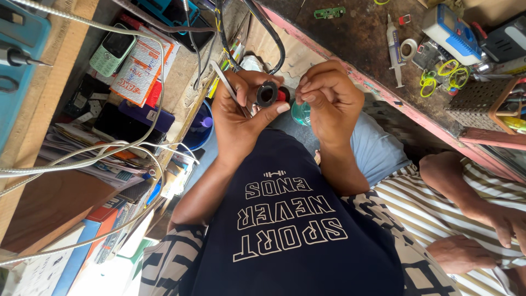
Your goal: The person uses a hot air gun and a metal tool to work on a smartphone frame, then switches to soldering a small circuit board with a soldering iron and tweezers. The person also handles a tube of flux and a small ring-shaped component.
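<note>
left hand (238,118): fingers wrapped round a small black ring-shaped part (267,94), thumb pressed against its lower edge, with thin metal tweezers (223,80) tucked along the same fingers
right hand (327,98): curled into a loose fist just beside the part, fingertips bent in toward it; whether it pinches anything, i cannot tell
black ring-shaped part: sits between the two hands, nearer the left, its round opening facing the camera, a bit of red showing on the side toward the right hand
teal glass object (301,114): peeks out just under the right hand's knuckles, mostly hidden
cables (263,27): dark wires loop down from above and end right over the hands
green keypad phone (112,50): well out past the left hand, lying on a shelf beside a printed red-and-white packet (143,64)
gooseneck tube (109,148): silvery, curving across the shelf on the left hand's side
workbench (361,38): dark top with a pink edge, beyond the right hand, cluttered with a blue meter (452,33), a roll of tape (408,49) and yellow wire (438,77)
another person's hands (466,253): resting on striped cloth, well apart from the right hand
</note>
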